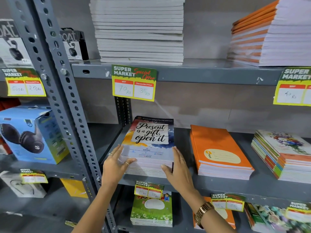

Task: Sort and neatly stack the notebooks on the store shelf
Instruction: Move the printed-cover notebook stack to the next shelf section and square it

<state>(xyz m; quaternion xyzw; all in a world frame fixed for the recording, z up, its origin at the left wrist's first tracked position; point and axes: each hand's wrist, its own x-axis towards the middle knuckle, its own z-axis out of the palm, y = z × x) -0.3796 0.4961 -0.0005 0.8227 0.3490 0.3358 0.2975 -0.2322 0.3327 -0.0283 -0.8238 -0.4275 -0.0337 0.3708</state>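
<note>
I've got the stack of notebooks sitting on the middle shelf, near its front edge, left of the orange pile. I'm pressing in from both sides — my guess is that squares the edges up. Left hand flat against the stack's left side, fingers spread, thumb laid across the near corner. Right hand open against the right side, palm inward, thumb at the front. Neither hand is clenched — both just brace the stack. Forearms reach up from below, wrists slightly bent.
</note>
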